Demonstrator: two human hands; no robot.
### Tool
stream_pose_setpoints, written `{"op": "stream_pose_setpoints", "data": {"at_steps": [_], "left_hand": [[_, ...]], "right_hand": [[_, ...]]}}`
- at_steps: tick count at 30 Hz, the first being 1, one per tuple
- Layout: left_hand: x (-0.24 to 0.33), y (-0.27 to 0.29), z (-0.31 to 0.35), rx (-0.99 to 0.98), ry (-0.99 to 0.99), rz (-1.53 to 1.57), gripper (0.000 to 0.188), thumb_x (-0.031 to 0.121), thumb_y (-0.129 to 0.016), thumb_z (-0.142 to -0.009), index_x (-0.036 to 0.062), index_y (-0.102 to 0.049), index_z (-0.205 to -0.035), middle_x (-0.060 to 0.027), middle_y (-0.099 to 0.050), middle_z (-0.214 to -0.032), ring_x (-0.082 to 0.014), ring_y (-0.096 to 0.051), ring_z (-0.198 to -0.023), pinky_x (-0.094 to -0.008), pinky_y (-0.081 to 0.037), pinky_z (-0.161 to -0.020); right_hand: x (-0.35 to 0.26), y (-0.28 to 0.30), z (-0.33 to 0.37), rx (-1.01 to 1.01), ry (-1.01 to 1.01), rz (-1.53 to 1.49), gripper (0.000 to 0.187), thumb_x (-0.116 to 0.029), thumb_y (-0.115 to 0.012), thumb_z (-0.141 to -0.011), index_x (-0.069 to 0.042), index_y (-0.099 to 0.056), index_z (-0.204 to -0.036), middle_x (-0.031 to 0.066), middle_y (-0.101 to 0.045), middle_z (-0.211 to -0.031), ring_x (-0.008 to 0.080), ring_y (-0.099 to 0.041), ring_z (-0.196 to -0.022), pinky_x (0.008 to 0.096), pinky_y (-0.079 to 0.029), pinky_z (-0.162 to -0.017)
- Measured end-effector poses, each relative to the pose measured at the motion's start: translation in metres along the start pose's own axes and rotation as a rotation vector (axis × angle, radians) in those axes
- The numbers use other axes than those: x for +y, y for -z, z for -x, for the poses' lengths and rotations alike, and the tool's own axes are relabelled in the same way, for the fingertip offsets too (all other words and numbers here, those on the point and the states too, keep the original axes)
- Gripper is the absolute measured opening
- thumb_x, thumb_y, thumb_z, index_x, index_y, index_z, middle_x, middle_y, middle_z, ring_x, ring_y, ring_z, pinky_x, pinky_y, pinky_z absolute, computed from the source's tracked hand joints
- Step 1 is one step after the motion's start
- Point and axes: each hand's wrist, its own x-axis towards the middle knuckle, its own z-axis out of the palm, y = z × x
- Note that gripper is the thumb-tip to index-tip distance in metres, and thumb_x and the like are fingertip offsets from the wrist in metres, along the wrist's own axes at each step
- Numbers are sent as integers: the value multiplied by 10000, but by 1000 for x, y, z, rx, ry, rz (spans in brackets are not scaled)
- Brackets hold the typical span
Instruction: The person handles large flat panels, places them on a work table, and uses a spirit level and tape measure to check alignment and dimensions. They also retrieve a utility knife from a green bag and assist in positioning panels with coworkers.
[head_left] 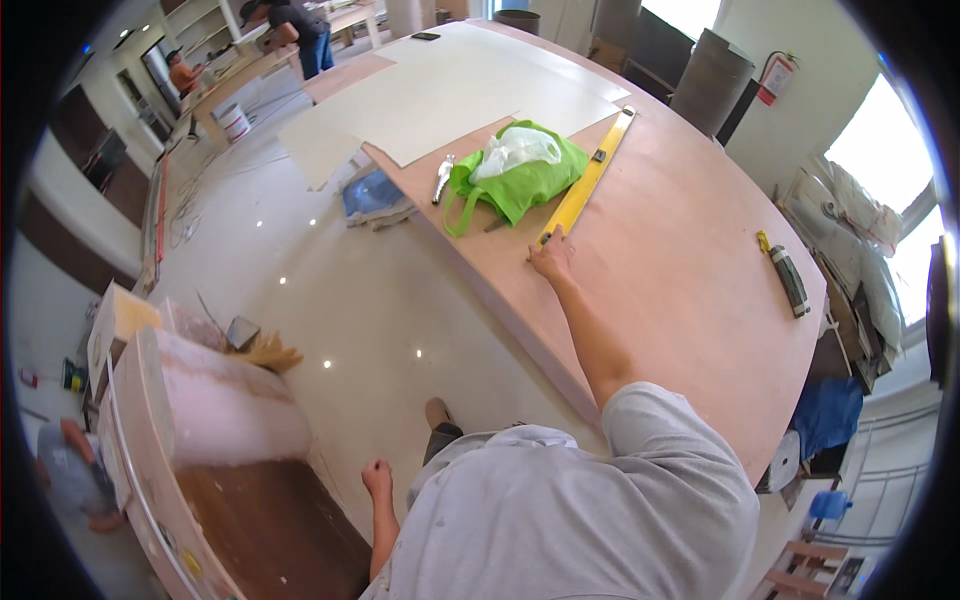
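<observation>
A long yellow spirit level (pixel 588 182) lies on the large wooden worktable (pixel 690 270). Its near end is in my right hand (pixel 553 256), the arm stretched out over the tabletop and the fingers closed at the level's tip. Just left of the level sits a bright green cloth bag (pixel 535 180) with white plastic (pixel 515 152) bulging from its top. Beside the bag, near the table's left edge, is a small silvery tool (pixel 443 178). My left hand (pixel 377 477) hangs low at my side, curled into a fist, with nothing visible in it.
White sheets (pixel 440 85) cover the table's far part. A dark cylindrical tool (pixel 788 280) lies near its right edge. A curved wooden piece of furniture (pixel 230 400) stands at my left. Other people work at the far left (pixel 300 35) and lower left (pixel 75 470). Stacked bags and boards (pixel 850 230) line the right wall.
</observation>
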Motion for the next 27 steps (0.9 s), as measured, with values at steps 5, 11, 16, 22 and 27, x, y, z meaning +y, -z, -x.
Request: {"op": "stream_pose_setpoints", "data": {"at_steps": [5, 11, 16, 22, 27], "left_hand": [[221, -22, -143, -104, -636, -157, 213, 189, -546, -818, -17, -599, -830, -200, -595, -742, -355, -579, -687, -398, -447, -610], [437, -115, -225, -356, -911, -162, 339, 251, -558, -846, 49, -549, -1118, -161, -591, -993, -332, -571, -897, -395, -457, -776], [522, -197, -262, -282, -952, -199, 533, 371, -567, -835, -8, -472, -1196, -202, -543, -1081, -347, -526, -1002, -408, -428, -859], [554, -257, -293, -296, -934, -537, 675, 471, -614, -772, -19, -447, -1205, -236, -505, -1136, -365, -496, -1049, -431, -407, -884], [563, -309, -279, -637, -1169, -432, 395, 175, -648, -721, 27, -542, -1071, -216, -560, -1073, -334, -538, -1011, -426, -435, -844]], "right_hand": [[-39, -11, -14, 121, -231, 299, 903, -281, -657, -730, -13, -121, -1406, 235, -372, -1277, 382, -359, -1199, 435, -347, -979], [-23, 10, -19, 63, -319, 127, 956, -225, -679, -678, -5, -96, -1403, 261, -352, -1303, 392, -350, -1217, 420, -322, -1010], [-2, 31, -16, 175, -406, 6, 945, -182, -662, -655, -36, -111, -1408, 255, -365, -1301, 393, -325, -1238, 415, -292, -1033], [31, 50, -14, 286, -531, 163, 827, -191, -649, -647, -39, -256, -1359, 241, -455, -1184, 407, -431, -1093, 454, -365, -941], [48, 64, -15, 86, -679, -506, 459, -123, -595, -662, 18, -504, -1089, 121, -575, -1006, 252, -578, -902, 341, -487, -725]]}}
